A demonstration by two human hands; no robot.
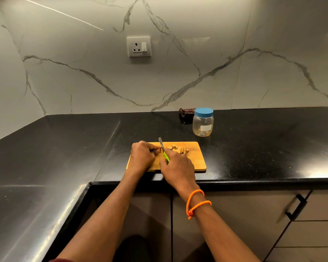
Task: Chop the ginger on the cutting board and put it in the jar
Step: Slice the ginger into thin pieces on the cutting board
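Wooden cutting board (pixel 197 163) lies near the front edge of the black surface (pixel 64 148), and the chopping step looks to be in hand: the right hand (pixel 176 167) is curled round the green handle of a knife (pixel 163 150) whose blade points away over the board, while the left hand (pixel 143 155), fingers curled, pins what seems to be the uncut end of the ginger (pixel 177 148) just beside the blade. Cut pieces lie in a small heap to the right of the knife, toward the board's far edge. More slicing probably remains, with the left fingertips kept clear of the edge as the stub shortens. A clear jar (pixel 203 125) stands beyond the board's far right corner, apart from it, its blue lid (pixel 204 112) on, so that must come off before any ginger goes in. Behind the jar sits a dark crumpled cloth (pixel 186 112) against the marble wall; nothing lies between board and jar.
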